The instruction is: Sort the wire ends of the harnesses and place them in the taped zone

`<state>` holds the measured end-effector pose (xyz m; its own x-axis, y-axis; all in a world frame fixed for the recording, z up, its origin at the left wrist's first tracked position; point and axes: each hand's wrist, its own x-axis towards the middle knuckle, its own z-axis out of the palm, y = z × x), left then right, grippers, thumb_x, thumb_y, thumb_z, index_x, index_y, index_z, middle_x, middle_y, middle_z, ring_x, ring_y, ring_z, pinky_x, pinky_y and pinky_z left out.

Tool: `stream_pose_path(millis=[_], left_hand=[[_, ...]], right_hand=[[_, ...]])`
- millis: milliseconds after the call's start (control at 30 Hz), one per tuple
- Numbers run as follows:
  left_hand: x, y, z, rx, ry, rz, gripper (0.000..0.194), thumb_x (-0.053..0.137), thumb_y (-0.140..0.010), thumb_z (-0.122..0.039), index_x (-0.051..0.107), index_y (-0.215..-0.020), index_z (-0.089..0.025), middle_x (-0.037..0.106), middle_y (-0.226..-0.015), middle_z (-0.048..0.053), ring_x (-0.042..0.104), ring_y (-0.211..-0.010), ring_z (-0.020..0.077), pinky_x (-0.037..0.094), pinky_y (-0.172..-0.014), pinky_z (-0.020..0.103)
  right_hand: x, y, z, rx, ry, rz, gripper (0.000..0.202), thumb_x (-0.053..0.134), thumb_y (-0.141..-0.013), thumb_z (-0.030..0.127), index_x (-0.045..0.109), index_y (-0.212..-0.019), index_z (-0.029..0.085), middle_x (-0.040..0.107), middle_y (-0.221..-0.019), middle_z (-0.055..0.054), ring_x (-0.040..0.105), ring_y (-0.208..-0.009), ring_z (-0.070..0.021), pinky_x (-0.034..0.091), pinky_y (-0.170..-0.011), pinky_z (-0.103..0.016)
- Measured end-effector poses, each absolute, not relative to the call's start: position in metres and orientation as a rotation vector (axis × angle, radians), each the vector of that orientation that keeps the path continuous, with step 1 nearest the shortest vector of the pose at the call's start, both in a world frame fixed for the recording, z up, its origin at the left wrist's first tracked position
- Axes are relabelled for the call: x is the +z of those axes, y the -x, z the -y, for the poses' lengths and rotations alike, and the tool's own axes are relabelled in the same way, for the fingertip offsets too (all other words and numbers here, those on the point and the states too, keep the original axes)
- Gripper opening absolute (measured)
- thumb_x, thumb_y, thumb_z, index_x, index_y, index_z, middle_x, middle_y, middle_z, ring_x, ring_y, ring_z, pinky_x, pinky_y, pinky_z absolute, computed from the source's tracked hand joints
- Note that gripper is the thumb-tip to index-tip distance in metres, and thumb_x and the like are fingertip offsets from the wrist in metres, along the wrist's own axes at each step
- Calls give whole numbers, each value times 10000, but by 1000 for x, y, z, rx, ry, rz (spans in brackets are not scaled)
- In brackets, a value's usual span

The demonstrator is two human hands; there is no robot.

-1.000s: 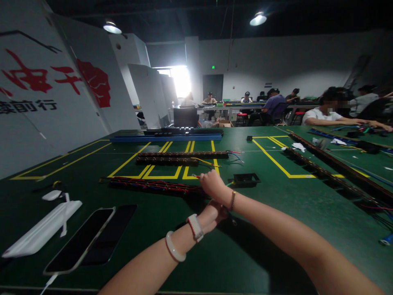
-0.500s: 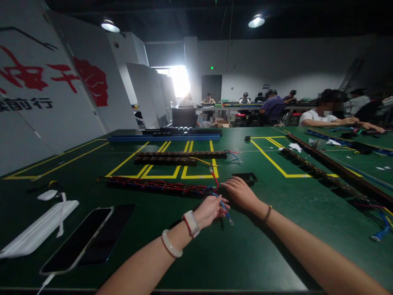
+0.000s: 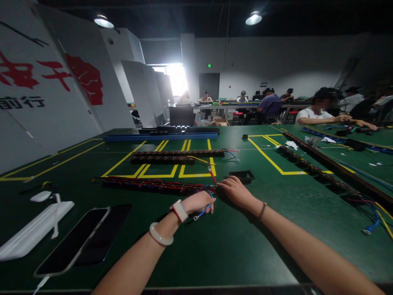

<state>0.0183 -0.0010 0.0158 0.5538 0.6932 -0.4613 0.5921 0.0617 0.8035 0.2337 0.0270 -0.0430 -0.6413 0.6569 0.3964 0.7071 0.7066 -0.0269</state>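
Note:
A long dark strip with red and blue wires along it (image 3: 153, 185) lies across the green table. From its right end a red wire (image 3: 212, 175) with a metal ring lug sticks up. My left hand (image 3: 198, 201), with a watch and a pale bangle at the wrist, is closed on the blue wire (image 3: 203, 211) at that end, whose ring lug points toward me. My right hand (image 3: 239, 191) reaches in from the right with fingers stretched out, their tips close beside the red wire; contact is unclear. Behind it sits a small black rectangular frame (image 3: 245, 177).
Two shorter dark strips (image 3: 178, 154) lie beyond, inside yellow tape lines. Long wired strips (image 3: 319, 172) run along the right. Two phones (image 3: 76, 239) and a long white object (image 3: 37, 231) lie at left. A co-worker (image 3: 319, 110) sits across at the right.
My left hand has moved left, and the blue wire's lug has swung from pointing right to pointing left toward me. My right hand's fingertips are now closer to the red wire.

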Motion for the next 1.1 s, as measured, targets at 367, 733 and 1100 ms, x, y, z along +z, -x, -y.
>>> stream_pose_path(millis=[367, 733, 1100], left_hand=[[-3, -29, 5, 304, -928, -1017, 426, 457, -901, -454, 584, -880, -47, 653, -807, 163, 627, -599, 161, 487, -587, 274], [-7, -32, 6, 338, -921, -990, 291, 404, -936, -312, 520, -822, -70, 628, -697, 116, 599, -531, 135, 436, -549, 241], [-6, -39, 7, 413, -822, -933, 303, 378, -954, -307, 527, -915, -46, 639, -782, 139, 607, -601, 119, 429, -591, 220]], right_hand=[[14, -214, -23, 195, 1086, 2234, 352, 438, -927, 347, 517, -1239, 206, 586, -1205, -87, 510, -1127, -195, 242, -1033, -416], [53, -211, -56, 224, 1345, 2160, 143, 599, -788, 276, 595, -899, 185, 662, -882, -18, 602, -833, -164, 392, -779, -291], [17, -261, -85, 418, 1350, 2899, 536, 706, -679, 422, 613, -1188, 278, 602, -1176, -71, 387, -1261, -313, 252, -1009, -500]])
